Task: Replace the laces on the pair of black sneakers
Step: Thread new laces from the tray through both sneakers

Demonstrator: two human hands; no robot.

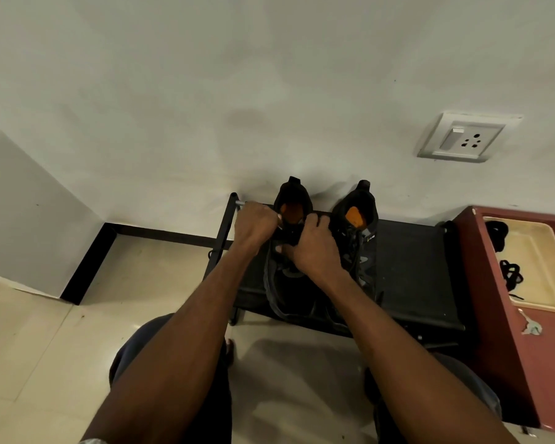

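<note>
Two black sneakers with orange insoles stand side by side on a low black rack (410, 267), heels toward the wall. Both my hands work at the tongue and eyelets of the left sneaker (293, 200). My left hand (255, 224) is closed, pinching what looks like a lace end near the shoe's collar. My right hand (314, 248) lies over the shoe's upper with fingers curled on the lace area; the lace itself is mostly hidden. The right sneaker (356, 219) stands untouched, black laces threaded in it.
A cream tray (545, 283) on a dark red cabinet (500, 331) at the right holds two bundles of black laces (511, 274). A wall socket (465, 137) is above. My knees sit close in front of the rack on the beige tiled floor (61, 331).
</note>
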